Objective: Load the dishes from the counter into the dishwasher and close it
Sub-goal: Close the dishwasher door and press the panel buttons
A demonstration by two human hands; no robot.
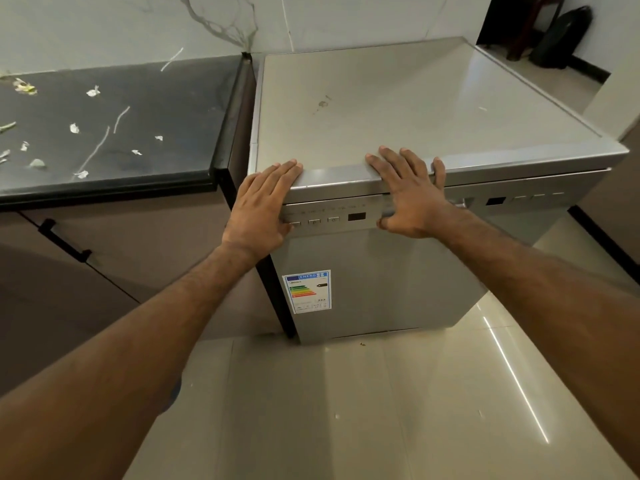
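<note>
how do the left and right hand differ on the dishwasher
The left hand lies with fingers close together at the front left corner of the dishwasher; the right hand has fingers spread, nearer the middle of the front edge. The left thumb sits by the panel buttons; the right thumb sits beside the dark display. Both lie flat, gripping nothing.

- A brown cabinet (138, 244) with a black handle (64, 240) on its door.
- Pale food scraps (92, 91) scattered above the cabinet.
- A white veined wall (104, 26) behind the cabinet.
- A glossy tiled floor (381, 410) right of the cabinet.
- A dark bag (561, 36) far right of the cabinet.
</note>
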